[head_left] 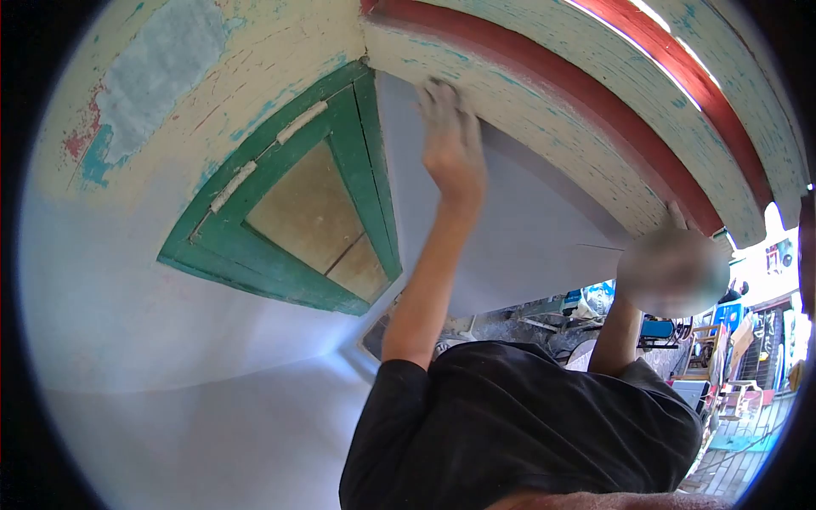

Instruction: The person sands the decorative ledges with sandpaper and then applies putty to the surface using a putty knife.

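1. A co-worker in a black T-shirt point(527, 425) fills the 6 o'clock part of the view, with one bare arm stretched up toward 12 o'clock.
2. The co-worker's raised hand point(450, 127) is dusty and pale. It is pressed against the lower edge of the cream plank point(544, 110), where the plank meets the smooth grey panel point(527, 229).
3. Its fingers point(440, 93) lie close together and curl onto the plank edge. I cannot tell whether anything is tucked under them.
4. The co-worker's other arm point(616, 340) goes up at about 3 o'clock. Its hand is mostly hidden behind the head, so I cannot tell how its fingers are set.
5. The camera wearer's own two hands do not show, so their fingers cannot be judged.
6. The cream plank has flaking paint with specks of blue-green. It sweeps from 12 o'clock round to 2 o'clock, with a red stripe point(595, 102) running just beside it on the outer side.
7. At 9 o'clock from the raised hand is a green three-sided frame point(357, 161) around a bare wooden panel point(310, 212). Two pale strips point(302, 121) lie along its upper edge.
8. A grey patch point(157, 72) sits on the chipped cream paint at 10 o'clock.
9. At 4 o'clock, well apart from the hand, is a cluttered yard with something blue point(659, 327) and wooden frames point(722, 340).
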`<state>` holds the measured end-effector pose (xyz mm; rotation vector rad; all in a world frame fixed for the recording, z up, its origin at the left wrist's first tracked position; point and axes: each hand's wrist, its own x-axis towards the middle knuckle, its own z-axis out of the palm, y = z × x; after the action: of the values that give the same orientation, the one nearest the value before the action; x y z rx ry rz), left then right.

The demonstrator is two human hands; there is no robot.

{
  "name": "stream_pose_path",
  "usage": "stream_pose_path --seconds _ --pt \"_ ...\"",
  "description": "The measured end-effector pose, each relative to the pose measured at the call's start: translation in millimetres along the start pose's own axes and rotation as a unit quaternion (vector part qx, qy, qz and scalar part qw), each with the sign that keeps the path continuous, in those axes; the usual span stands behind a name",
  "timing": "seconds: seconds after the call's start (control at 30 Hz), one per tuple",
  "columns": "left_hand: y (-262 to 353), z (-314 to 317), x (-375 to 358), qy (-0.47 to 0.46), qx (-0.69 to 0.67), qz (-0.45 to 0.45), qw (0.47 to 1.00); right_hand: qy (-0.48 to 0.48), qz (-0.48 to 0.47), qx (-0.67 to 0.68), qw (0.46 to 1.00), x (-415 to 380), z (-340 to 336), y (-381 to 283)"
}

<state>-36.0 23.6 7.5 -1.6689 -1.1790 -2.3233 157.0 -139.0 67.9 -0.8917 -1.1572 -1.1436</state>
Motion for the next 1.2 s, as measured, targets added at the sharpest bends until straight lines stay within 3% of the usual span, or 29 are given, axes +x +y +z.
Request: stream_pose_path --seconds 0.1,0.3,0.43,0.5,0.63,0.73,0.93,1.0,1.13,1.2 --pt "26 -1 -41 -0.039 -0.04 0.039 0.998 0.001 0.001 0.018 1.0 -2 4 -4" --pt "4 -8 28 -0.017 0.031 0.047 0.998 -0.008 0.023 0.022 0.999 -2 3 -7" --pt "11 2 -11 0.02 -0.025 0.051 0.998 -0.01 -0.01 0.003 1.0 2 1 -4" --pt "30 -7 -36 -0.053 -0.017 0.035 0.998 -0.004 0.004 0.017 1.0 0 5 -6" --pt "14 -3 0 -0.023 0.005 0.05 0.998 -0.017 0.005 0.027 0.999 1 2 -5" --pt "-2 -5 47 0.04 0.102 0.041 0.993 -0.01 0.016 0.033 0.999 1 1 -3" --pt "29 8 -24 0.046 -0.027 0.054 0.997 -0.017 0.024 0.021 0.999 2 2 -9" --pt "35 4 -32 -0.024 -0.001 0.108 0.994 -0.02 0.019 0.024 0.999 -1 1 -4" --pt "7 -3 41 0.015 0.084 0.103 0.991 -0.015 0.02 0.025 0.999 0 2 -8" --pt "-6 -1 60 0.014 0.036 0.013 0.999 -0.013 0.02 0.021 0.999 2 0 -11"
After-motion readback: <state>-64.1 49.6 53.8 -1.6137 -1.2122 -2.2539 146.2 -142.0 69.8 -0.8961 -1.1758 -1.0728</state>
